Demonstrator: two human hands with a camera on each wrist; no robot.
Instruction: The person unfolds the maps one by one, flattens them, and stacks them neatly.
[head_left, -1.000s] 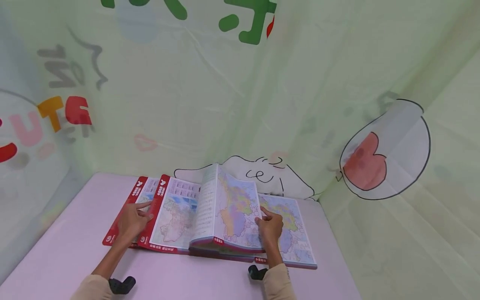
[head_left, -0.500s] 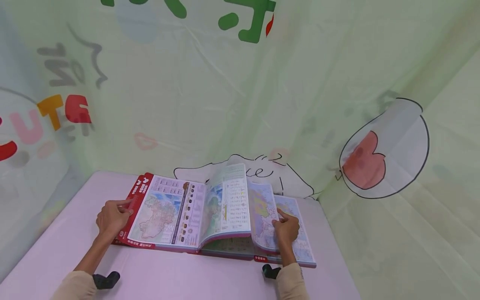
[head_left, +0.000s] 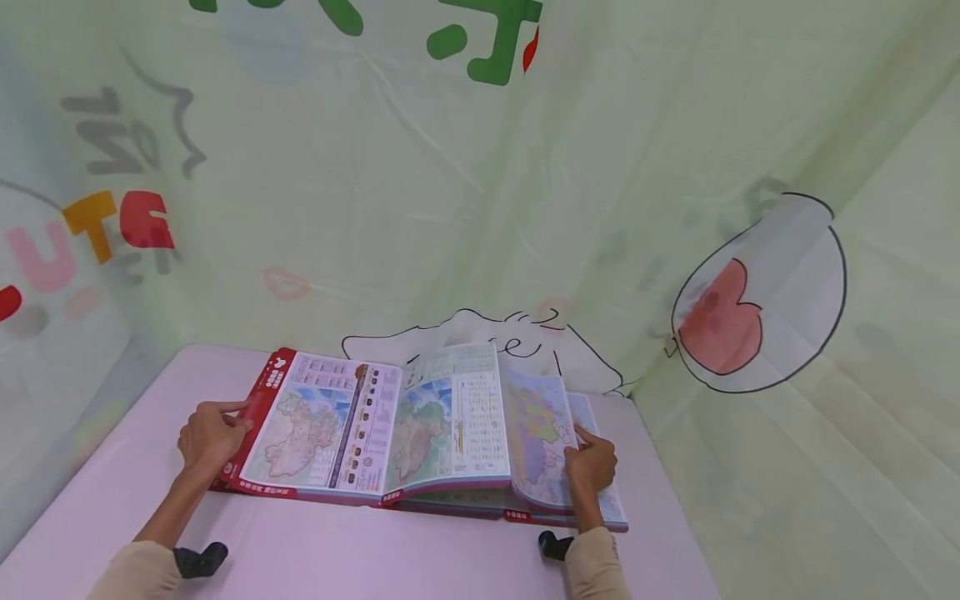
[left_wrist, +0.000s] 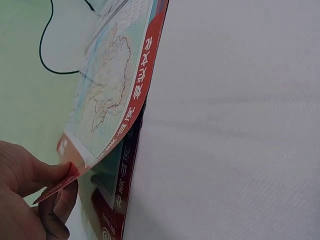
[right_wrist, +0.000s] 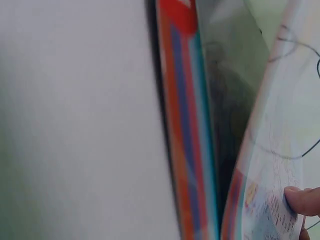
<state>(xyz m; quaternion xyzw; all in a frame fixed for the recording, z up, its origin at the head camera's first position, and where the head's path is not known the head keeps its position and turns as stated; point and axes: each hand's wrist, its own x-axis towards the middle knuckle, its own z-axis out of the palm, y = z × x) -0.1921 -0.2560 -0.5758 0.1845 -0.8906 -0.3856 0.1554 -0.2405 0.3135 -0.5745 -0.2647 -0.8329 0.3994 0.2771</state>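
Observation:
A large folding map (head_left: 307,433) with a red left border lies spread in several panels across the table. My left hand (head_left: 206,437) pinches that red border; in the left wrist view the thumb (left_wrist: 50,172) is on top and fingers curl underneath. There the pinched corner is raised above a lower red-edged layer (left_wrist: 112,205). At the right, my right hand (head_left: 592,462) pinches the edge of a curved map panel (head_left: 536,433), its thumb (right_wrist: 302,200) on the printed face. Between the hands, a middle panel (head_left: 480,408) bows upward over the layers below.
The pale pink-lilac table (head_left: 337,550) extends in front of the map. A light green printed curtain (head_left: 480,208) hangs behind it and along the right side. Another map layer (head_left: 611,492) shows under the right hand's panel.
Both hands have moved apart, the left leftward and the right rightward. The folded panels have spread between them, and the middle panel has come down flatter.

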